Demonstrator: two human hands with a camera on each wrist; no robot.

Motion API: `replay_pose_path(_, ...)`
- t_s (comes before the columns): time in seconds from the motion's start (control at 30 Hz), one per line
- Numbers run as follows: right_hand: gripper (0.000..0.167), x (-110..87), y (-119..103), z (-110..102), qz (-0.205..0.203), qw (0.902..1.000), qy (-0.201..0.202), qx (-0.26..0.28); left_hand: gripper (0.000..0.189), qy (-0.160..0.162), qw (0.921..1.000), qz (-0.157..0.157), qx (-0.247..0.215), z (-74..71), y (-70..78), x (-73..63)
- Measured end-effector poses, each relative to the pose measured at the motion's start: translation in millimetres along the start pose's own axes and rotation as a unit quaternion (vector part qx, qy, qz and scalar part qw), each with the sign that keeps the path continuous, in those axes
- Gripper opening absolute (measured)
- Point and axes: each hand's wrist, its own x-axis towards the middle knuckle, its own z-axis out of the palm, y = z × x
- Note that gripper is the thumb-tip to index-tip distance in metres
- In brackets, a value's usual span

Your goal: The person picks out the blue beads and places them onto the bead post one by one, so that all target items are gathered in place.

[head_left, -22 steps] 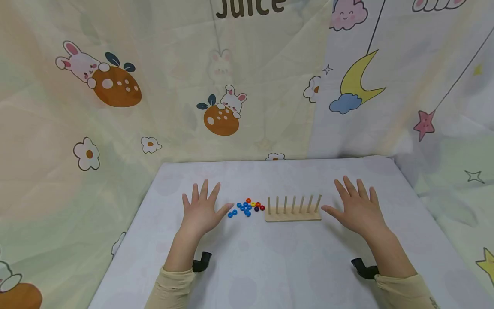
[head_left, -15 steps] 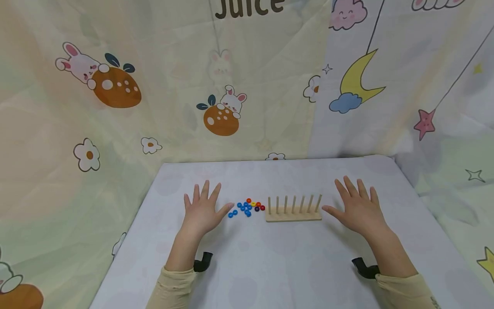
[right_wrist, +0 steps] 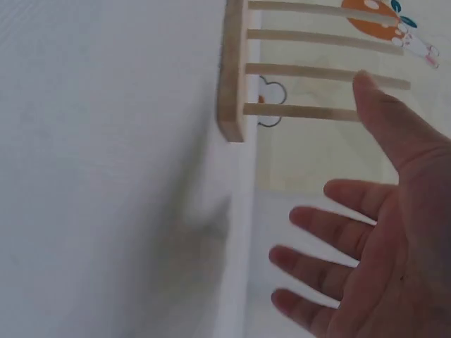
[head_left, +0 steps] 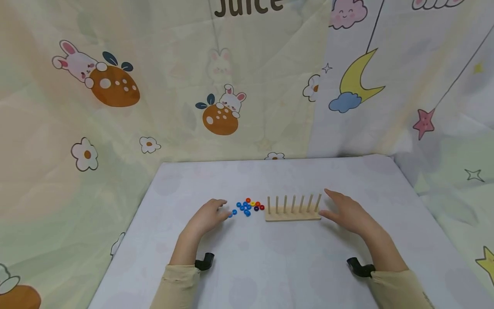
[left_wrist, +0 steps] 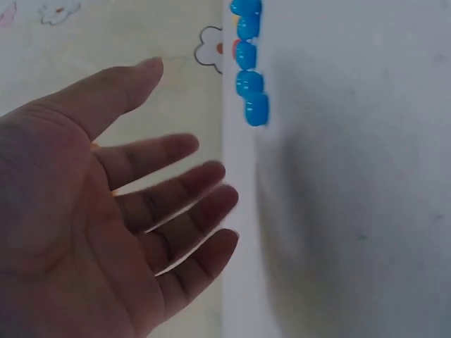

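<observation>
A loose group of small round beads (head_left: 243, 207), mostly blue with some red, yellow and dark ones, lies left of a wooden peg rack (head_left: 293, 216). Several upright thin pegs stand in a row along the rack's base. My left hand (head_left: 207, 218) hovers just left of the beads with nothing in it; in the left wrist view its fingers (left_wrist: 169, 204) are relaxed and spread beside a line of blue beads (left_wrist: 249, 83). Off the right end of the rack is my right hand (head_left: 349, 213), also holding nothing. The right wrist view shows its palm (right_wrist: 394, 267) and bent, spread fingers near the pegs.
A white-covered table (head_left: 254, 266) carries everything. Behind it hangs a patterned curtain (head_left: 173, 107) with cartoon rabbits, flowers and a moon. A black curved piece (head_left: 204, 261) sits at the left wrist, and a similar black piece (head_left: 360, 268) at the right.
Both hands have turned from flat, spread, backs-up poses to sideways ones with bent fingers. The beads and peg rack have stayed in place.
</observation>
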Motion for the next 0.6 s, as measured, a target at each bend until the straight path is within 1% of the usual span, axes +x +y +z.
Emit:
replay_pose_path(0.1,0.087,5.8,6.5,8.0,0.002,0.9991,-0.017,0.038,0.048,-0.008,0.9997,0.005,-0.024,6.3,-7.3,4.7)
replay_pose_path(0.2,0.085,10.8,11.7,15.9,0.002,0.9984,-0.021,0.052,0.04,-0.002,0.9995,0.017,-0.027,12.1,-13.9,7.3)
replay_pose_path(0.37,0.076,17.6,18.4,27.3,-0.003,0.9983,0.0,0.058,0.034,0.022,0.9983,0.045,-0.028,20.5,-22.4,10.5)
replay_pose_path(0.47,0.073,18.9,24.2,34.1,-0.005,0.9975,0.013,0.07,0.031,0.036,0.9978,0.048,-0.028,24.6,-26.2,12.6)
replay_pose_path(0.6,0.073,16.4,32.6,43.3,0.002,0.9957,0.012,0.092,0.027,0.046,0.9974,0.047,-0.028,28.4,-29.4,15.3)
